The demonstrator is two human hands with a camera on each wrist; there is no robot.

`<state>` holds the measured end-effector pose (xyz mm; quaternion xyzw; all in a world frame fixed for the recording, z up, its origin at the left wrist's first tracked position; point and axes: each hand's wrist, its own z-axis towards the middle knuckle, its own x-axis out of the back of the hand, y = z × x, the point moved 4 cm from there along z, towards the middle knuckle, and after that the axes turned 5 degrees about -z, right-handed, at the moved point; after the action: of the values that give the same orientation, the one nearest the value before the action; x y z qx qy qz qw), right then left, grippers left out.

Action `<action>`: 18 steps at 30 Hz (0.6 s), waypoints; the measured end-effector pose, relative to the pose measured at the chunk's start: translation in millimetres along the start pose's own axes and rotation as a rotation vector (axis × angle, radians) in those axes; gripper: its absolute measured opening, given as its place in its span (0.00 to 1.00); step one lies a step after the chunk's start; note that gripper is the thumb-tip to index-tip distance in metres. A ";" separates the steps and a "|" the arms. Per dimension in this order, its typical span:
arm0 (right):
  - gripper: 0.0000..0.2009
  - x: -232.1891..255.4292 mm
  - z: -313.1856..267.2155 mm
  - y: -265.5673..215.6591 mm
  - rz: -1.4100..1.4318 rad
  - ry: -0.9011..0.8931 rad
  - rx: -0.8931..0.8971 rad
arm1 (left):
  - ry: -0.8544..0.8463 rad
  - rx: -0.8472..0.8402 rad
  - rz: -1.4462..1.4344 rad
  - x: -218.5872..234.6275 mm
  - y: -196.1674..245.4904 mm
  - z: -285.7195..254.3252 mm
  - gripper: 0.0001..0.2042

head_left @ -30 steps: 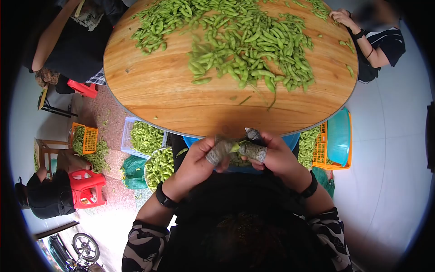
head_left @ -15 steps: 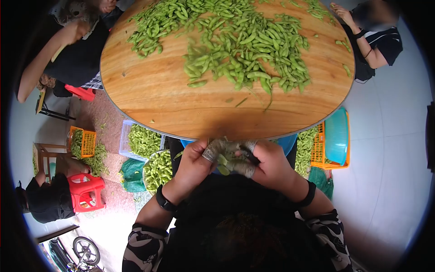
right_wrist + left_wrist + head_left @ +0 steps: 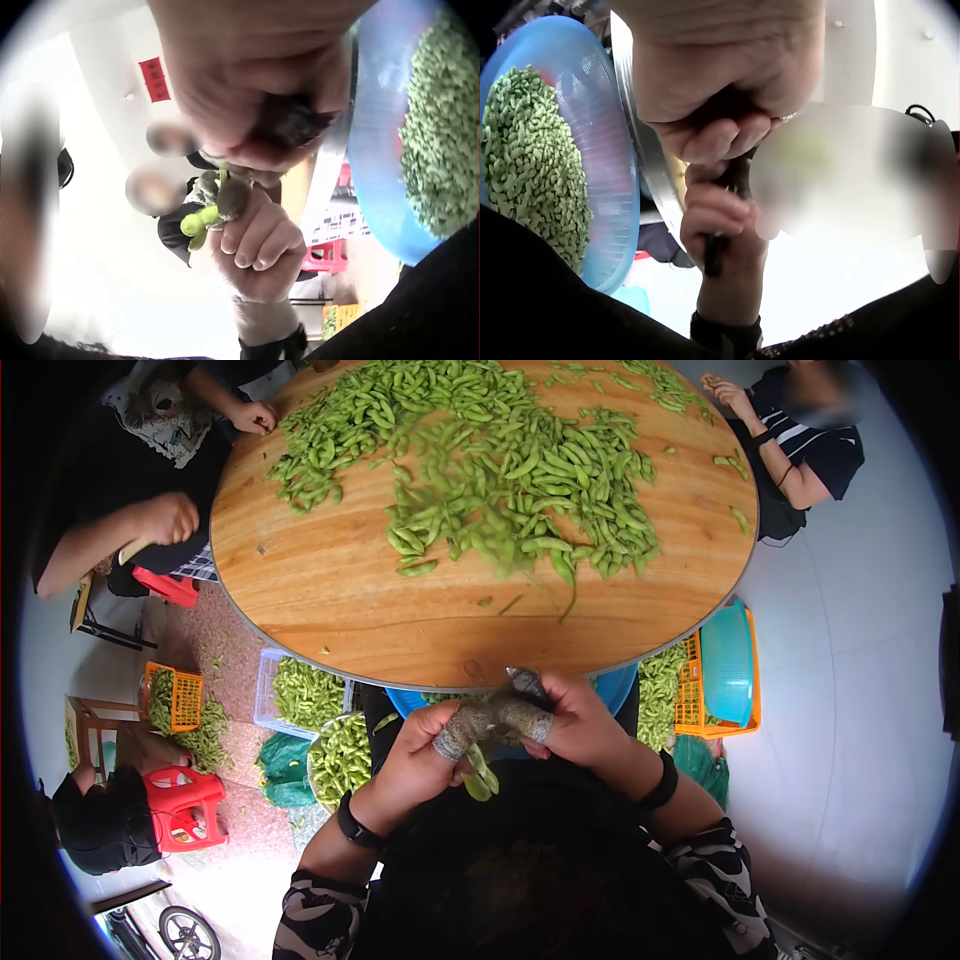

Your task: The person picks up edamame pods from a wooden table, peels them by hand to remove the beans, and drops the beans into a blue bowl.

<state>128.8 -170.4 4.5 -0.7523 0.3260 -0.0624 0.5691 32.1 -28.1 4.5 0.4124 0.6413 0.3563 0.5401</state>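
In the head view my left hand (image 3: 420,750) pinches a green edamame pod (image 3: 481,778), which hangs down from its fingertips toward my body. My right hand (image 3: 575,720) is close beside it, thumb tip right at the left thumb. Grey wraps (image 3: 525,720) cover both thumbs. A dark, pointed tool (image 3: 525,682) sticks up from my right fist; its dark handle (image 3: 714,256) shows below the curled fingers in the left wrist view. Its exact kind I cannot tell. In the right wrist view the pod (image 3: 201,220) juts out from my left fingers.
A round wooden table (image 3: 330,600) bears a large heap of edamame pods (image 3: 520,480). Below its edge, a blue basin (image 3: 607,187) holds shelled beans (image 3: 536,165). Crates and a bowl of pods (image 3: 340,760) stand at the left, an orange crate (image 3: 690,705) at the right. Other people sit around.
My hands met and overlapped around a pod, then drew slightly apart; the pod now hangs lower from the left hand. At the left, another person's hand has come to the table edge.
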 end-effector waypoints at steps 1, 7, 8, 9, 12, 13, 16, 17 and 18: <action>0.14 2.7 1.1 -0.8 -0.302 0.069 0.200 | 0.043 0.032 -0.013 4.3 -0.1 -1.6 0.10; 0.11 27.2 1.5 -36.9 -0.815 0.375 0.421 | 0.440 0.096 0.621 82.0 21.6 -51.7 0.07; 0.10 36.9 6.3 -54.5 -0.960 0.509 0.561 | 0.470 0.048 1.048 95.5 23.6 -62.0 0.07; 0.10 47.3 13.7 -63.5 -1.032 0.627 0.679 | 0.522 0.100 1.329 105.5 21.5 -70.2 0.08; 0.11 83.2 46.2 -79.3 -1.397 0.844 0.624 | 0.589 0.378 1.707 135.8 0.1 -100.5 0.09; 0.11 90.1 54.5 -80.5 -1.394 0.847 0.631 | 0.626 0.429 1.748 137.5 -0.2 -103.7 0.09; 0.11 98.0 65.9 -82.3 -1.464 0.841 0.465 | 0.584 0.321 1.702 113.5 18.0 -82.5 0.08; 0.11 91.3 58.5 -85.4 -1.471 0.839 0.512 | 0.505 0.171 1.606 93.7 26.6 -67.0 0.09; 0.11 83.9 50.6 -86.6 -1.480 0.835 0.558 | 0.407 0.016 1.438 77.0 31.6 -53.2 0.07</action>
<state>254.1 -164.2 41.4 -0.5202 -0.0892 -0.7594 0.3805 -21.7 54.4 11.0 0.6599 0.3031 0.6862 0.0413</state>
